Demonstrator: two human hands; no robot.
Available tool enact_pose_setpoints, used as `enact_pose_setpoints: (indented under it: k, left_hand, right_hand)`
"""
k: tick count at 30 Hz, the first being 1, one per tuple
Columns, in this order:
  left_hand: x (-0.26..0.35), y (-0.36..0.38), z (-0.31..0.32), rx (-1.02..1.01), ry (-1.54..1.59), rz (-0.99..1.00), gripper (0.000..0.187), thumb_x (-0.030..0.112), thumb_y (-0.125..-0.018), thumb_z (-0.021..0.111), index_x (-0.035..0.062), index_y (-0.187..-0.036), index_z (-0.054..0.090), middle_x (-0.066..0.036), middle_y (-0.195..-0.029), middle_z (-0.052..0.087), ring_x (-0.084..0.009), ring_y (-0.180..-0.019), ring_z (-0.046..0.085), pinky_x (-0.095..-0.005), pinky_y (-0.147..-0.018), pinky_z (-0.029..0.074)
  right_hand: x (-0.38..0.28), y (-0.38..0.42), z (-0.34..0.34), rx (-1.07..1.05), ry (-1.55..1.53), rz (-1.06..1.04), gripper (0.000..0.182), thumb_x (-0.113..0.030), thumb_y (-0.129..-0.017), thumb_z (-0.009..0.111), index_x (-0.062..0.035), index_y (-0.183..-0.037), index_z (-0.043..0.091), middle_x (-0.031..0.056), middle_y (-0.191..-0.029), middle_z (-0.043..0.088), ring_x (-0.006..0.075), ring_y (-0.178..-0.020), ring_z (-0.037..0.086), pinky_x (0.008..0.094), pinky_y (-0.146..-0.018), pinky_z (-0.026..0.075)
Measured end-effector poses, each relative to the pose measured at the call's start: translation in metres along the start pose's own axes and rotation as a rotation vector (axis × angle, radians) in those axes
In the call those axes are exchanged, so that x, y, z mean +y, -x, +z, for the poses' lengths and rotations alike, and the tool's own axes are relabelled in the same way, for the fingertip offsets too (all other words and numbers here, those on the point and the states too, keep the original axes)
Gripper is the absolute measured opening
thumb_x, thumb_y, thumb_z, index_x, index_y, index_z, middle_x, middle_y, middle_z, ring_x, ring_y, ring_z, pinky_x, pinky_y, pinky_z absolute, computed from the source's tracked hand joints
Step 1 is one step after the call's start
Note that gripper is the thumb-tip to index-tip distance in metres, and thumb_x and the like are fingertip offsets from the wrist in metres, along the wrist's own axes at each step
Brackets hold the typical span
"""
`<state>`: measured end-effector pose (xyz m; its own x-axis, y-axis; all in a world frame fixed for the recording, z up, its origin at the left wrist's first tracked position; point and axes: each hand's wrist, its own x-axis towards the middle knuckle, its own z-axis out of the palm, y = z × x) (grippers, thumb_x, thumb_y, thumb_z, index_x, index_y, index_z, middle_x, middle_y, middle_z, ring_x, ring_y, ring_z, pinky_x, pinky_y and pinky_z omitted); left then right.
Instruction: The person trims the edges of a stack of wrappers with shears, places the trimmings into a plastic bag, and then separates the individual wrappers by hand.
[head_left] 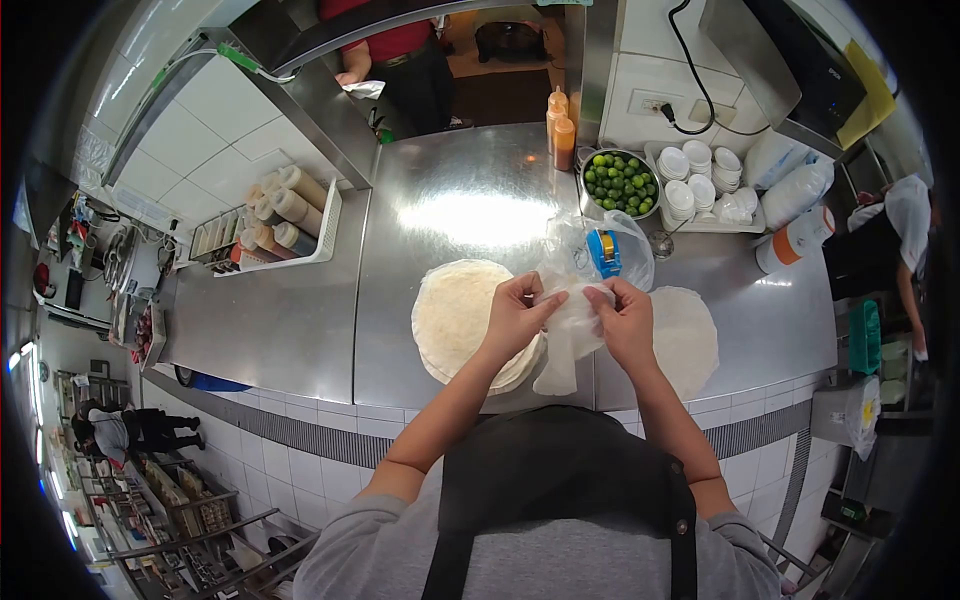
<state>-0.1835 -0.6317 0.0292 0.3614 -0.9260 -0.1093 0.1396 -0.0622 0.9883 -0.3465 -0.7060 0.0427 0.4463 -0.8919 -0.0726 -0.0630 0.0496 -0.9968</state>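
Observation:
Both hands pinch a thin, clear plastic bag above the front of the steel counter. My left hand grips one side of its upper edge between thumb and fingers, and my right hand grips the other side close by. Under and beside my left hand lies a stack of pale flat tortillas. More tortillas lie to the right of my right hand, partly covered by that forearm. Just beyond the hands, a blue tape dispenser with a yellow roll rests against crumpled clear plastic.
A metal bowl of limes stands behind the plastic, with orange sauce bottles to its left. White cups fill a tray at right. A white basket holds squeeze bottles at left. Across the counter stands a person in red.

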Motion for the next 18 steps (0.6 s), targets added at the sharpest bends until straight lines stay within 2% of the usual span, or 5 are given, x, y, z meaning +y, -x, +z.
enact_pose_setpoints:
  k: [3,6,12,15,18]
  left_hand:
    - [-0.016,-0.005,-0.004,0.135,-0.266,0.160,0.038,0.006,-0.084,0.076,0.0060,-0.066,0.042,0.003,-0.063,0.051,-0.0046,-0.059,0.051,-0.0199,-0.056,0.047]
    - [-0.018,-0.004,0.014,0.248,-0.171,0.394,0.038,0.001,-0.083,0.074,0.0039,-0.066,0.041,-0.001,-0.073,0.057,-0.0068,-0.068,0.056,-0.0219,-0.062,0.052]
    - [-0.005,0.012,0.029,0.171,0.116,0.215,0.004,-0.006,-0.083,0.068,-0.0029,-0.083,0.066,-0.006,-0.092,0.061,-0.0118,-0.081,0.059,-0.0245,-0.072,0.049]
    - [-0.013,0.010,0.017,0.068,-0.243,0.357,0.021,-0.008,-0.083,0.067,-0.0004,-0.101,0.073,-0.006,-0.095,0.062,-0.0124,-0.084,0.059,-0.0252,-0.074,0.049]
    - [-0.015,0.014,0.018,0.114,-0.230,0.342,0.022,-0.006,-0.082,0.068,0.0031,-0.101,0.074,-0.006,-0.089,0.062,-0.0135,-0.079,0.060,-0.0262,-0.068,0.047]
  right_hand:
    - [0.006,0.006,0.004,0.034,0.004,0.039,0.017,-0.014,-0.091,0.068,-0.0019,-0.079,0.063,-0.0028,-0.063,0.056,0.0030,-0.054,0.048,0.0226,-0.048,0.039]
    - [0.018,0.007,0.009,-0.036,0.154,-0.061,0.022,-0.018,-0.087,0.072,-0.0021,-0.077,0.061,-0.0025,-0.062,0.053,0.0035,-0.055,0.044,0.0243,-0.050,0.036]
    - [0.002,0.003,0.005,-0.094,0.265,-0.063,0.030,-0.023,-0.084,0.075,-0.0026,-0.074,0.055,-0.0044,-0.062,0.044,0.0046,-0.058,0.038,0.0258,-0.051,0.031]
    - [-0.014,0.004,0.001,-0.181,0.183,-0.035,0.030,-0.021,-0.084,0.074,-0.0033,-0.072,0.052,-0.0048,-0.062,0.041,0.0050,-0.058,0.037,0.0257,-0.050,0.030]
    - [-0.003,0.004,-0.001,-0.187,0.193,-0.066,0.027,-0.018,-0.084,0.072,-0.0034,-0.073,0.052,-0.0049,-0.062,0.038,0.0045,-0.058,0.037,0.0252,-0.051,0.030]
